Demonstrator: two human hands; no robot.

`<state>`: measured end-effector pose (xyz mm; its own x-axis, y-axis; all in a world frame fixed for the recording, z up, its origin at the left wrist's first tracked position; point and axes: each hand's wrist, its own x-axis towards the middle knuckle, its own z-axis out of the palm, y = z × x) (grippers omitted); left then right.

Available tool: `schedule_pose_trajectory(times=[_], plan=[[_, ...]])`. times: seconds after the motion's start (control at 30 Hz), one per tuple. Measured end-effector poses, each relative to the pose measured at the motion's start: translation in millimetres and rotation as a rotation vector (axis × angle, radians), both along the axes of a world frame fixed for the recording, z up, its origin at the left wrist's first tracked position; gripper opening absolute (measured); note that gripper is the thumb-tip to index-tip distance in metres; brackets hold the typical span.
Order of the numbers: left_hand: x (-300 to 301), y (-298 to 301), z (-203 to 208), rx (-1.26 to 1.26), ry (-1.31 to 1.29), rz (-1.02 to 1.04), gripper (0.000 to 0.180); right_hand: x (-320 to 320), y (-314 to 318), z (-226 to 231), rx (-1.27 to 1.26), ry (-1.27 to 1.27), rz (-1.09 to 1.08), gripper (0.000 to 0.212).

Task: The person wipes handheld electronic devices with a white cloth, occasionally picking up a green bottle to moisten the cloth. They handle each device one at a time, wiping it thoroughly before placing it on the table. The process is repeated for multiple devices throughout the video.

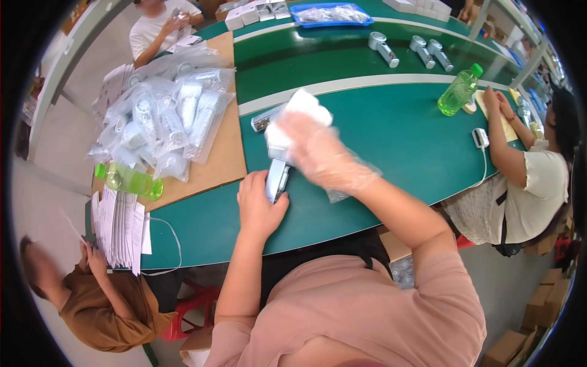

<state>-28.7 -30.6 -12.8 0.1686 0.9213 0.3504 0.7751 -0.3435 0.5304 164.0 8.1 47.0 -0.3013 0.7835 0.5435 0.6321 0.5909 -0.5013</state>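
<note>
A green table curves around me. At left, bagged devices heap on a cardboard sheet. My left hand grasps the pale blue handheld device by its handle, before me; my plastic-gloved right hand, blurred, clutches a white cloth over its far end. Farther right stands a green bottle.

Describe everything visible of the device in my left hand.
The device is pale grey-blue and glossy, like plastic or metal. Its slim handle points toward you, over the green table. Your left hand grips the handle's near end; the far end is mostly hidden by a white cloth and your gloved right hand.
</note>
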Motion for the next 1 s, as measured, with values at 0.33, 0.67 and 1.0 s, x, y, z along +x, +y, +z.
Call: schedule_pose_trajectory(times=[0.33, 0.67, 1.0], plan=[[-3, 2, 1, -0.127, -0.034, -0.008, 0.043, -2, 31, -30, -0.175, -0.125, 0.297, 0.045], [-3, 6, -8, 0.137, -0.198, -0.193, 0.048, -3, 35, -34, -1.019, 1.056, 0.194, 0.033], [10, 4, -9, -0.422, -1.103, -0.258, 0.032, -6, 15, -31, -1.273, 1.516, 0.615, 0.043]])
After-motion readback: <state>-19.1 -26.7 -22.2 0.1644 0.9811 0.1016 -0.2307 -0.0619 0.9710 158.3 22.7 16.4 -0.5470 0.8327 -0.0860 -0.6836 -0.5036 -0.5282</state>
